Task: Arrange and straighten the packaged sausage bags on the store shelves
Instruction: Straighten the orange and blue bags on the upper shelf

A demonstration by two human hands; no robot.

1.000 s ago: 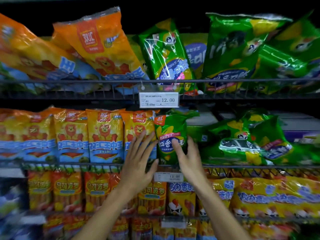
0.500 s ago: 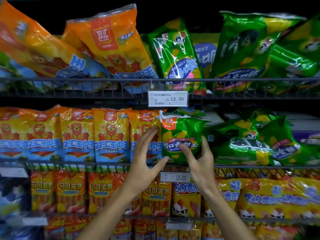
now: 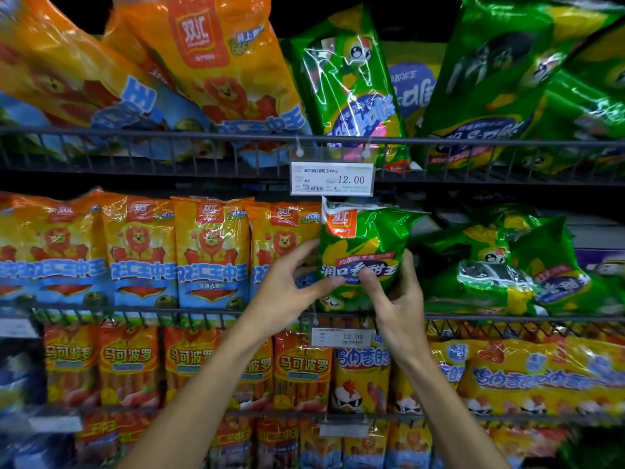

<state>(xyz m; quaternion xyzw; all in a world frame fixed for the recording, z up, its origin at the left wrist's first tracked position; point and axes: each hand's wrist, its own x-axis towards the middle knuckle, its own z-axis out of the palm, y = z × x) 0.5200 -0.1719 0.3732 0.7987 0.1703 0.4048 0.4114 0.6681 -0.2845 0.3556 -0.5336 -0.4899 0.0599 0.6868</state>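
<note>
Green sausage bag (image 3: 360, 255), upright, between gripping hands

Orange bags (image 3: 211, 252) crowd left; slumped green bags (image 3: 500, 265) block right.

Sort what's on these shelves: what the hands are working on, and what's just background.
In hand:
green sausage bag, gripped by left hand and right hand
tumbled green bags beside it

Background:
price tag
orange lion bags, already upright
</note>
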